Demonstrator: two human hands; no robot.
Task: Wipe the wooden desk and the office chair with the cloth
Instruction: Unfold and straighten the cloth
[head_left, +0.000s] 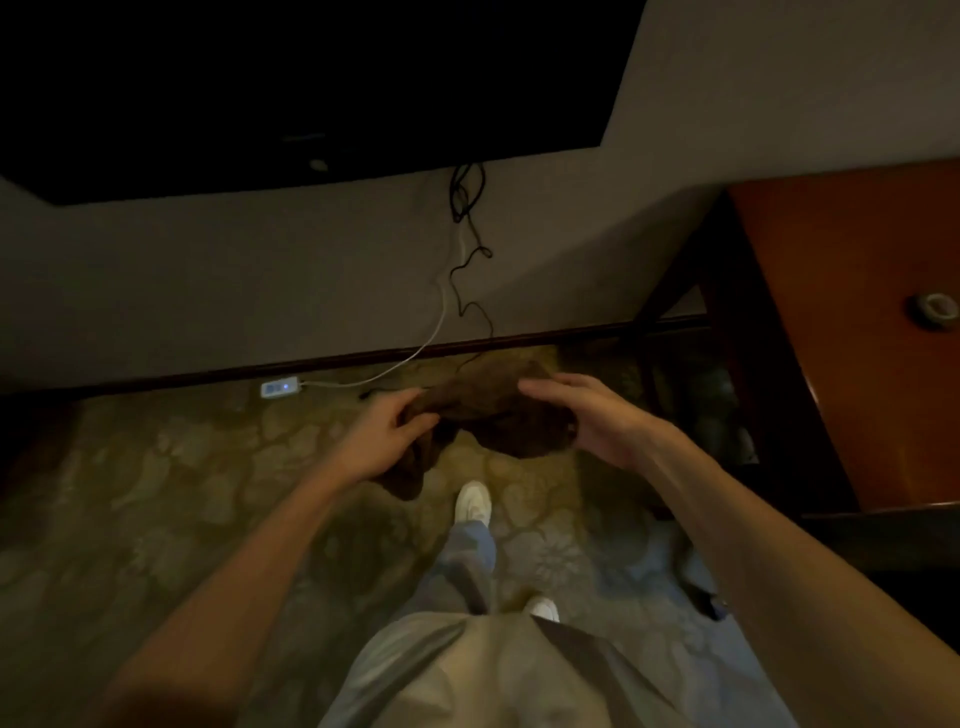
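A dark brown cloth (498, 415) hangs bunched in front of me above the carpet, held between both hands. My left hand (384, 436) pinches its left end, and a loose tail droops below that hand. My right hand (587, 415) cups the cloth's right side with the fingers laid over its top. The wooden desk (852, 332) runs along the right edge of the view, reddish and glossy, well to the right of my right hand. No office chair shows.
A small round object (935, 310) sits on the desk. Black and white cables (457, 270) hang down the wall from a dark screen (311, 88) to a white power strip (279, 387) on the patterned carpet (156, 493). My legs and white shoes are below.
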